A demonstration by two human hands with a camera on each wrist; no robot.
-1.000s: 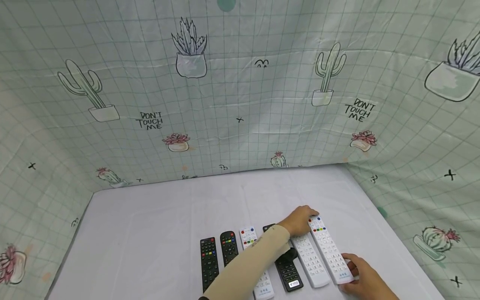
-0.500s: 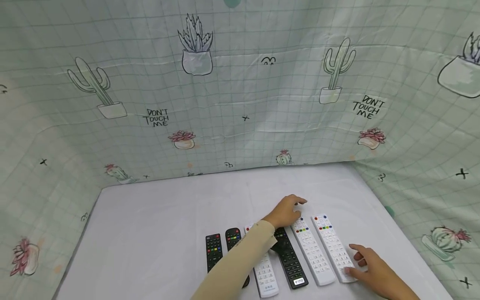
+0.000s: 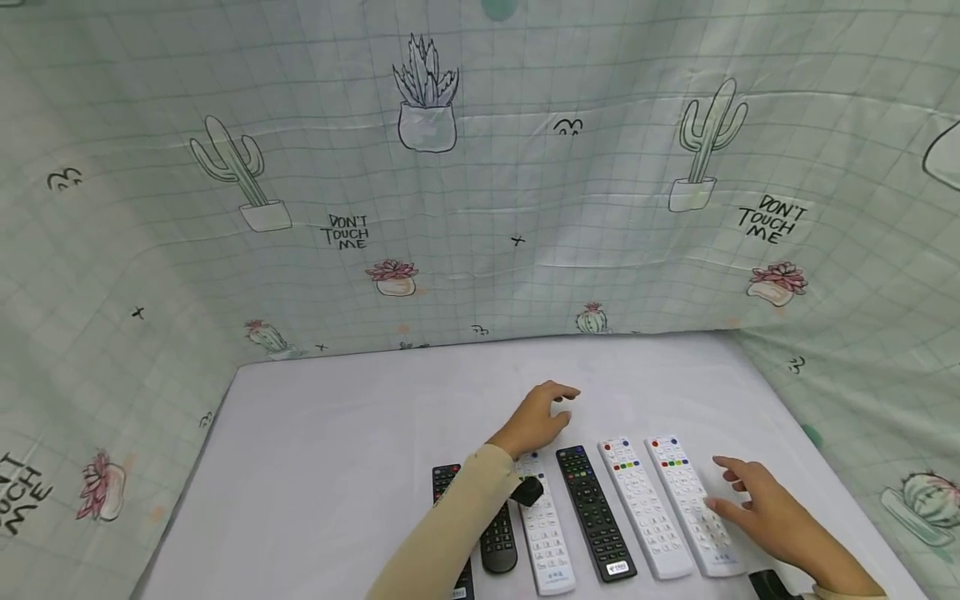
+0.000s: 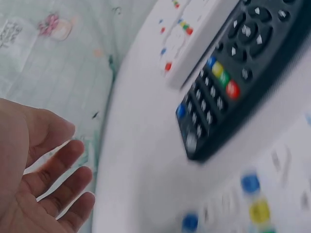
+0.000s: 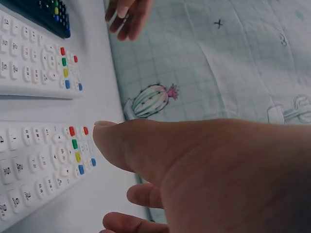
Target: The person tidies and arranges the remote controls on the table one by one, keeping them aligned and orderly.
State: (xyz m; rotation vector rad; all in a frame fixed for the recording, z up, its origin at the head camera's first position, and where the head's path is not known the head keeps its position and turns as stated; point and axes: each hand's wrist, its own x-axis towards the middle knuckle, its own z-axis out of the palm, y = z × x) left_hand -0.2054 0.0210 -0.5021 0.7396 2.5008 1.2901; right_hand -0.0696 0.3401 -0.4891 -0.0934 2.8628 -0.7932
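Note:
Several remote controls lie side by side in a row on the white table. My left hand (image 3: 531, 423) is raised above the far end of a white remote (image 3: 548, 546), fingers loosely bent and holding nothing. Its forearm covers part of a black remote (image 3: 444, 477) and a round-ended black remote (image 3: 498, 546). To the right of these lie a longer black remote (image 3: 596, 512), a white remote (image 3: 647, 508) and the rightmost white remote (image 3: 693, 504). Beside that last one hovers my right hand (image 3: 780, 512), fingers relaxed and nothing in them; its thumb overlaps the remote's edge in the head view.
The white table (image 3: 337, 433) reaches back to a hanging cloth (image 3: 480, 192) printed with cacti, which also closes off both sides. Each wrist carries a small black device (image 3: 528, 491).
My left hand has let go of the rightmost white remote's far end and moved left over the row. My right hand has released its near end and drawn back. The head view has turned left.

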